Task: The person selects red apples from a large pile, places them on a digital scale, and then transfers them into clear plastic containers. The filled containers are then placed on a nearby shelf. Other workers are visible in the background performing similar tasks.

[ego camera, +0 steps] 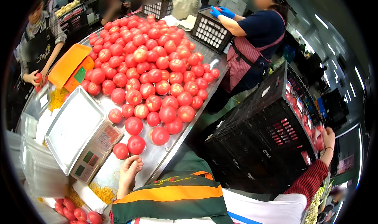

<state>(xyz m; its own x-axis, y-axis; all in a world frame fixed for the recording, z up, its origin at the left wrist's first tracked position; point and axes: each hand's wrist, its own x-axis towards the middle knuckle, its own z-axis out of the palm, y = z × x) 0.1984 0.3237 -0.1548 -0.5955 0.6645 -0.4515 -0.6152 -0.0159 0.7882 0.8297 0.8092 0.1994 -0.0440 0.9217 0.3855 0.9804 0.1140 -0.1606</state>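
My left hand (130, 170) hovers at the near edge of the steel table (174, 148), its fingers loosely curled and apart with nothing in them. Just beyond its fingertips sit two red tomatoes (136, 144), and a large heap of tomatoes (147, 73) spreads over the table behind them. Far out to the right, my right hand (328, 139) grips a pack of tomatoes (319, 139) at the top of a black plastic crate (265, 141). More packed tomatoes (298, 108) fill that crate. Part of the gripped pack is hidden behind my fingers and the crate's rim.
A digital scale (82, 135) with a bare tray stands left of the heap. Stacked clear plastic trays (44, 168), rubber bands (102, 193) and an orange bin (69, 66) lie nearby. A blue-gloved person (257, 32) works by a black crate (211, 30); another person (41, 37) holds tomatoes.
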